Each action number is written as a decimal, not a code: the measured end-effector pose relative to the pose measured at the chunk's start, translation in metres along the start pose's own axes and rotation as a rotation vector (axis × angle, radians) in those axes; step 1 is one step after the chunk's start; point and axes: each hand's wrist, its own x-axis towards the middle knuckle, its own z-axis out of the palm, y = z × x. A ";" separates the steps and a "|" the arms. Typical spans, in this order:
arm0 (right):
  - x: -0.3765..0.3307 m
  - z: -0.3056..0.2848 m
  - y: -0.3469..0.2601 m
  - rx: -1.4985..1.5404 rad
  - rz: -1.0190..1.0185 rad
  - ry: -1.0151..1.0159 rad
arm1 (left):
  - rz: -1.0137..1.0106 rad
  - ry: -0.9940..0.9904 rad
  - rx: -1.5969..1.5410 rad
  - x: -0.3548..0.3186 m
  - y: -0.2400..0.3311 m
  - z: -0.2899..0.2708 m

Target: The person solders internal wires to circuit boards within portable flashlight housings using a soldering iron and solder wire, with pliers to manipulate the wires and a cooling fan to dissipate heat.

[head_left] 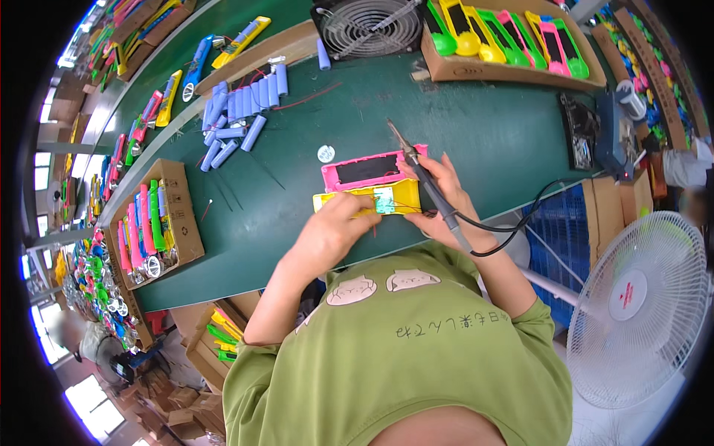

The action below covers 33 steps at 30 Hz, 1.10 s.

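A yellow plastic casing [322, 201] lies in front of me at the table's near edge, a small pale green circuit board [384, 200] and thin wires in it. Against its far side rests a pink casing [331, 178] with a dark panel. My left hand [332, 229] is closed on the yellow casing, its fingertips beside the board. The soldering iron [435, 192] slants across my right hand [454, 195], held between the fingers with its tip pointing away. That hand's thumb and fingers also touch the right ends of the casings.
Blue cylindrical batteries [253, 97] with wires lie at the far left. At the back stand a metal-grilled fan [370, 28] and a cardboard box [513, 73] of colourful casings. A box of flashlights [182, 215] is left; the soldering station [616, 137] and white fan [639, 308] are right.
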 end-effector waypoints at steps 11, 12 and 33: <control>-0.019 0.000 -0.001 0.113 -0.022 0.255 | -0.052 0.470 0.020 0.013 -0.003 0.051; -0.023 -0.003 -0.011 0.104 0.020 0.340 | -0.056 0.463 0.025 0.015 -0.001 0.050; -0.059 0.026 -0.010 0.704 0.334 0.624 | -0.321 0.432 -0.096 0.009 0.007 0.045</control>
